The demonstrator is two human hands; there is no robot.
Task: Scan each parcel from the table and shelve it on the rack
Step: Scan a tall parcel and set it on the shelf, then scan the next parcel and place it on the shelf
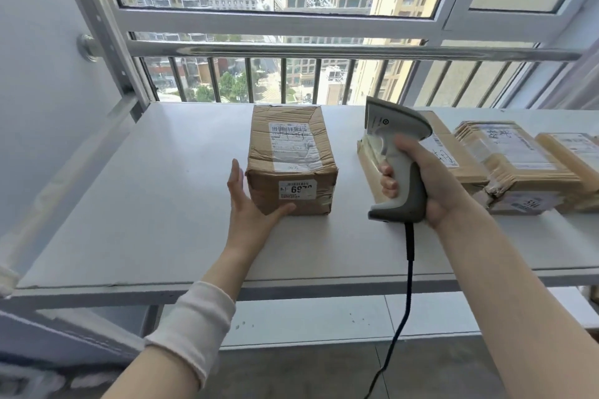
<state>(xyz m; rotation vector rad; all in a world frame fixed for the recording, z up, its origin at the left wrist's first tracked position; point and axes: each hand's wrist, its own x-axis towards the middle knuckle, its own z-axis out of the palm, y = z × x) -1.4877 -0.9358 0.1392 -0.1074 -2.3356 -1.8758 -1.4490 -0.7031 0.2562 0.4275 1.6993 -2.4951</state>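
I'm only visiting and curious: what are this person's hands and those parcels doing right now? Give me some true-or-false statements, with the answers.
1. The right hand grips a scanner. True.
2. The left hand holds the brown parcel up in the air. False: the parcel sits on the white surface, with the open hand at its left side.
3. A cable hangs from the scanner's handle. True.
4. The brown parcel has no labels. False: one label is on its top and another on its front face.
5. The other parcels lie to the right of the scanner. True.
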